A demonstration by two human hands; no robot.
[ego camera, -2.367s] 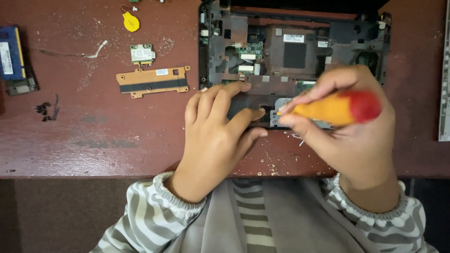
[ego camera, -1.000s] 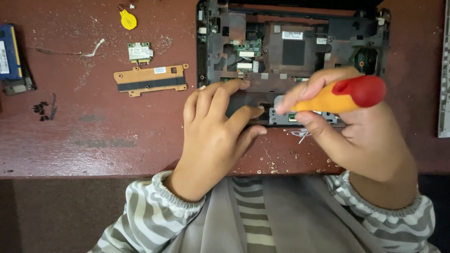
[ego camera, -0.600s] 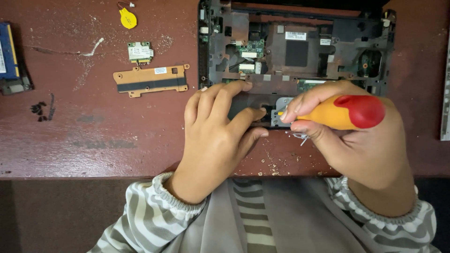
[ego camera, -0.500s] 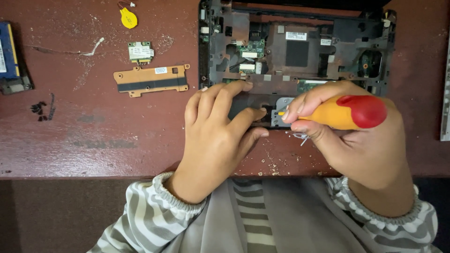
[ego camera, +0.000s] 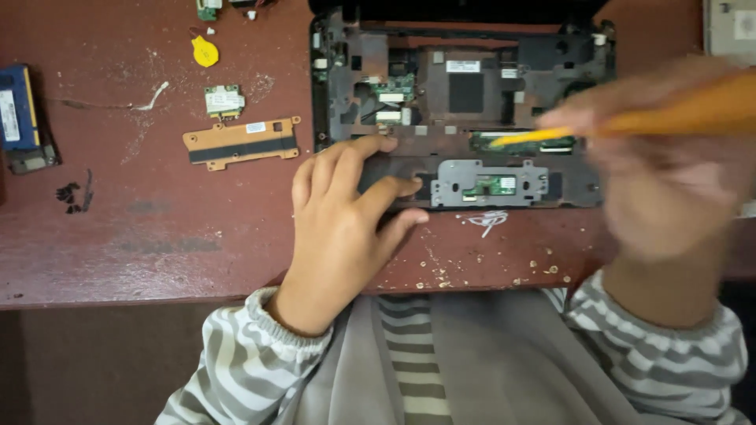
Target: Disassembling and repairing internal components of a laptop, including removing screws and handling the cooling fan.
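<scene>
opened laptop base [ego camera: 465,102] lies at the far edge of the red-brown table [ego camera: 157,236], internals exposed. left hand [ego camera: 342,228] lies flat on its near left corner, fingers spread and loosely curled, gripping nothing. right hand [ego camera: 669,181], blurred, closes around an orange-handled screwdriver [ego camera: 654,118] over the base's right side, tip pointing left above a green board. left of the base: a tan bracket [ego camera: 240,142], a small wireless card [ego camera: 224,100], a yellow coin cell [ego camera: 205,52], dark screws [ego camera: 69,193].
</scene>
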